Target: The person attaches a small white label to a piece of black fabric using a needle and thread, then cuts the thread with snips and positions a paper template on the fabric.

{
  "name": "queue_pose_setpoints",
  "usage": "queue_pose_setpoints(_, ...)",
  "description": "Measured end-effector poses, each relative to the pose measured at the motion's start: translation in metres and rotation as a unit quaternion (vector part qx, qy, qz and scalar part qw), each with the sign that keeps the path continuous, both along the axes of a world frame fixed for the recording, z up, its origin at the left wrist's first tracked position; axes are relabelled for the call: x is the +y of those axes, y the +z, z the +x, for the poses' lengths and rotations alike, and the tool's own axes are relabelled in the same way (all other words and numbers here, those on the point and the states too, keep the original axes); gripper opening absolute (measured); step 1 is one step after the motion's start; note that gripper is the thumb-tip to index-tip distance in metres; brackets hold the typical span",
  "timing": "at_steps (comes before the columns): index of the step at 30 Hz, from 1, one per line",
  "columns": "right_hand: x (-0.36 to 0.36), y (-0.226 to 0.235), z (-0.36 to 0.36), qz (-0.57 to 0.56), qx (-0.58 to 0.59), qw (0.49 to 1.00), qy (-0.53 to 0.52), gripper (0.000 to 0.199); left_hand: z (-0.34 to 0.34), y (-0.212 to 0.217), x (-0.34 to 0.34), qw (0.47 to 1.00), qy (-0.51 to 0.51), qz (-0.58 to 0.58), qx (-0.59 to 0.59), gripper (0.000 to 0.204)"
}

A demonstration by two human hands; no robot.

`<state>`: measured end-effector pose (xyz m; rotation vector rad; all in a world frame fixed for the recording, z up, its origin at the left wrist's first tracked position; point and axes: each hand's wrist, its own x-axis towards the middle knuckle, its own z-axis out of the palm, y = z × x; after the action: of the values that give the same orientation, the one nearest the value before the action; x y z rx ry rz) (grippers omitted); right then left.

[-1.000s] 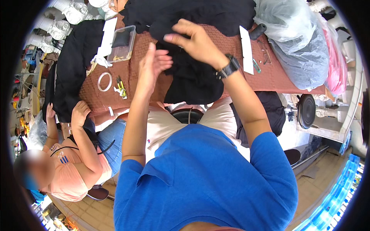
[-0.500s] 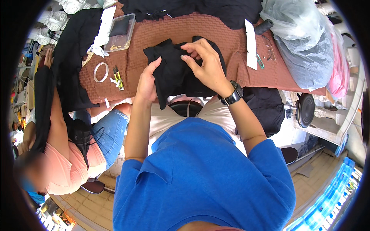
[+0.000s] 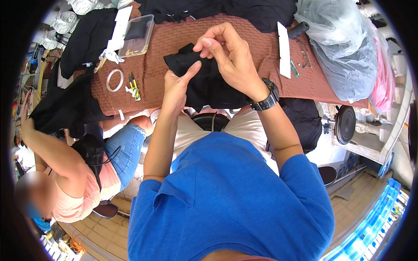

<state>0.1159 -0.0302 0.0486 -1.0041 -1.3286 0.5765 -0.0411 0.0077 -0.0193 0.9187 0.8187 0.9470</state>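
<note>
A piece of black cloth (image 3: 211,89) lies over the near edge of the table and hangs toward my lap. My left hand (image 3: 175,90) grips a folded part of it, with the thumb pressed on top. Just above that fold is my right hand (image 3: 233,58), its thumb and fingertips pinched together. Whatever sits in this pinch is too small to make out. The right wrist wears a black watch (image 3: 266,98).
Yellow-handled snips (image 3: 133,88), a clear ring (image 3: 114,81) and a clear plastic box (image 3: 143,41) lie left. To the right are a white strip (image 3: 284,52), a black thread spool (image 3: 298,30), glasses (image 3: 303,54) and a stuffed plastic bag (image 3: 344,56). A co-worker (image 3: 82,182) sits left, handling black cloth.
My right hand has risen slightly away from me, its fingers now pinched. My left hand has shifted right with the cloth bunched up. The co-worker's arm and black cloth have moved lower.
</note>
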Motion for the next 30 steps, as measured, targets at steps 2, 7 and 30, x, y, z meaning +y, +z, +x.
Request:
queue_pose_setpoints(2, -0.007, 0.017, -0.008, 0.001, -0.014, 0.999, 0.036, 0.009, 0.004, -0.009, 0.002, 0.999, 0.015, 0.039, 0.019, 0.027)
queue_pose_setpoints(7, -0.029, 0.039, -0.048, 0.109, -0.093, 0.986, 0.088, 0.009, 0.016, -0.054, 0.013, 0.986, 0.056, 0.151, -0.049, 0.048)
queue_pose_setpoints(30, -0.064, -0.015, -0.075, -0.046, -0.038, 0.971, 0.230, 0.008, 0.018, 0.038, -0.003, 0.932, -0.125, -0.249, -0.233, 0.032)
